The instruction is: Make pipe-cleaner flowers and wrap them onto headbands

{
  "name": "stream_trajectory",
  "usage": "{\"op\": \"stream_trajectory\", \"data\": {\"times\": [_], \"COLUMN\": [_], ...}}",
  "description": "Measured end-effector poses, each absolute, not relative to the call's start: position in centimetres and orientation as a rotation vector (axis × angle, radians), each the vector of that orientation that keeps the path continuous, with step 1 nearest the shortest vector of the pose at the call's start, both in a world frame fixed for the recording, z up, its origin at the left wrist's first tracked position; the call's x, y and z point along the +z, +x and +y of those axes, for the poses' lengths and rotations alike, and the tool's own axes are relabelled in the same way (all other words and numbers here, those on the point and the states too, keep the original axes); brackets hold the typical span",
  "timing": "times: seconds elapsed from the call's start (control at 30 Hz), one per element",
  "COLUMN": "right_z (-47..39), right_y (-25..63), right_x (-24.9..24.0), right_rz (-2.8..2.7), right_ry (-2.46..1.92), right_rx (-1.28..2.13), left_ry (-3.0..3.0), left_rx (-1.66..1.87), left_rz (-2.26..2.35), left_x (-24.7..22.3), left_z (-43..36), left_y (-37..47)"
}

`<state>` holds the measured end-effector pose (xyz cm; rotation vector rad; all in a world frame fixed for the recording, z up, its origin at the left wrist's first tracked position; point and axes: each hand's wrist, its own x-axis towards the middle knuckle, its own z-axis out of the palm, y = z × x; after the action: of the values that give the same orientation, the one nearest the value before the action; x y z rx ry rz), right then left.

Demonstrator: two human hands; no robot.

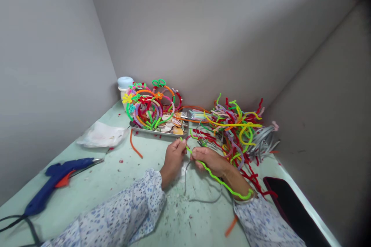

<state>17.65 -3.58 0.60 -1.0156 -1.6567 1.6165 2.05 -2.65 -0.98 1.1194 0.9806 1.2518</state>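
A lime-green pipe cleaner runs between my two hands and trails back over my right wrist. Close to its far end, my left hand pinches it between thumb and fingers. My right hand is closed on the same pipe cleaner, a small gap away to the right. Below the hands curves a thin grey wire; its upper part goes out of sight by my right hand, so I cannot tell whether it is held.
Behind my hands stands a metal tray with decorative pieces and several colourful pipe-cleaner headbands. Tangled pipe cleaners lie to the right, near a phone. On the left are a blue glue gun, a plastic bag and a blue-lidded container.
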Motion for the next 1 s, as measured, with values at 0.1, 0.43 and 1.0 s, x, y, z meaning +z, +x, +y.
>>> {"op": "stream_trajectory", "data": {"times": [0.1,0.43,1.0], "right_z": [-3.5,-4.0,-3.5], "right_y": [17.8,17.3,17.7], "right_x": [0.3,1.1,0.2], "right_rz": [-1.653,-1.433,-1.464], "right_ry": [-1.035,-1.004,-0.940], "right_rx": [1.663,1.756,1.805], "left_ry": [1.036,1.073,1.101], "left_rx": [1.229,1.302,1.282], "left_rz": [0.977,0.897,0.883], "left_x": [-1.1,-0.5,-0.3], "left_z": [-2.4,-2.7,-3.0], "left_y": [2.1,1.9,1.7]}}
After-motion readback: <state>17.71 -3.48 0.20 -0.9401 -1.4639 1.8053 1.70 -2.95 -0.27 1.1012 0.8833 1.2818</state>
